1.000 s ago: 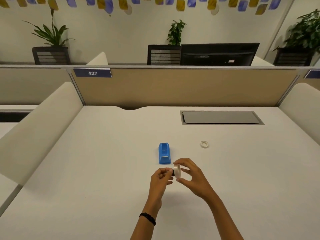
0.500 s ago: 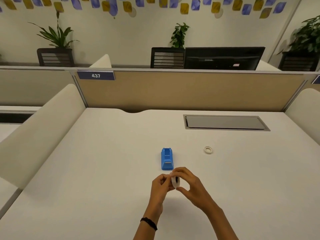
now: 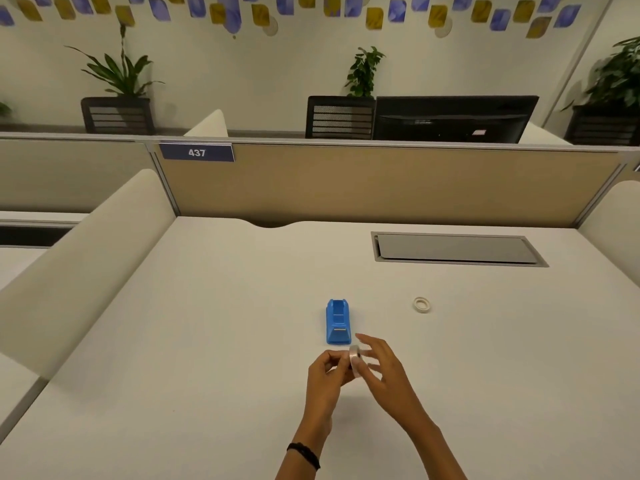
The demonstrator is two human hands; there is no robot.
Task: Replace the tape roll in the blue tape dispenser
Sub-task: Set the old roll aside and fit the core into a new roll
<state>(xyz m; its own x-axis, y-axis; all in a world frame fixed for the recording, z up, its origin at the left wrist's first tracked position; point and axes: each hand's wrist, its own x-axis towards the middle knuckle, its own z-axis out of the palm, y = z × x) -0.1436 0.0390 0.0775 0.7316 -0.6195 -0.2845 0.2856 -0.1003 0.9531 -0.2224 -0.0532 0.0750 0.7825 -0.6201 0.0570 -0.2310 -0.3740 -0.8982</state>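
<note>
The blue tape dispenser stands on the white desk, its cutter end toward me and its cradle bare of any roll. Just in front of it, above the desk, a clear tape roll is held on edge. My left hand pinches the roll from the left. My right hand is at the roll's right side with its fingers spread; whether it still grips the roll I cannot tell. A small, nearly bare white tape ring lies flat on the desk to the right of the dispenser.
A grey cable hatch is set into the desk at the back right. A tan partition with label 437 closes the far edge, and padded cream dividers flank both sides.
My right hand's fingers have spread apart from their closed pinch on the roll. The roll stays in front of the dispenser. The camera view has shifted slightly.
</note>
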